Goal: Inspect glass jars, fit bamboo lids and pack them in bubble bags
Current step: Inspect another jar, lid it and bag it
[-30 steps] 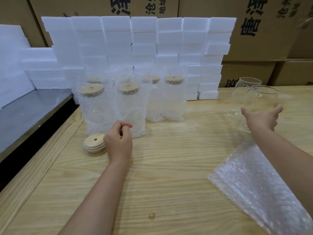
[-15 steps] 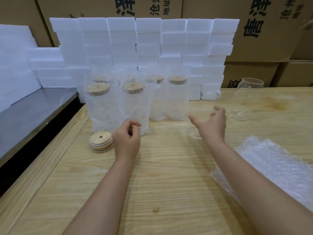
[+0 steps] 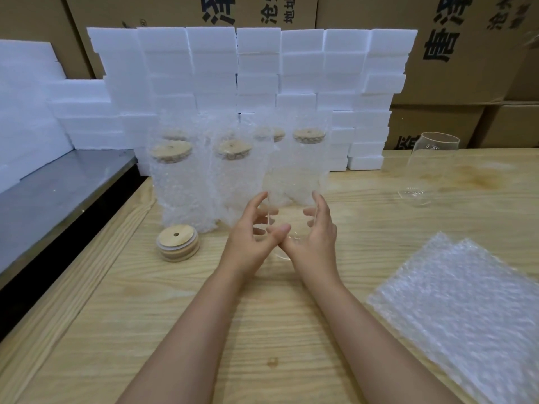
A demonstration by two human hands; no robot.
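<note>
A clear glass jar (image 3: 291, 193) stands upright at the middle of the wooden table (image 3: 204, 330), hard to see against the bags behind it. My left hand (image 3: 248, 234) and my right hand (image 3: 316, 231) curl round its lower part from either side. A second lidless glass jar (image 3: 428, 167) stands on the table at the far right. A small stack of bamboo lids (image 3: 178, 243) lies left of my hands. Flat bubble bags (image 3: 466, 310) lie in a pile at the right. Several lidded jars in bubble bags (image 3: 180, 182) stand in rows behind my hands.
A wall of white foam blocks (image 3: 256, 68) backs the table, with cardboard boxes (image 3: 455, 53) behind it. A grey metal surface (image 3: 58, 193) adjoins the table's left edge across a dark gap.
My right hand carried one glass jar from the far right to the middle of the table. My left hand uncurled from a loose fist and took hold of the jar's other side.
</note>
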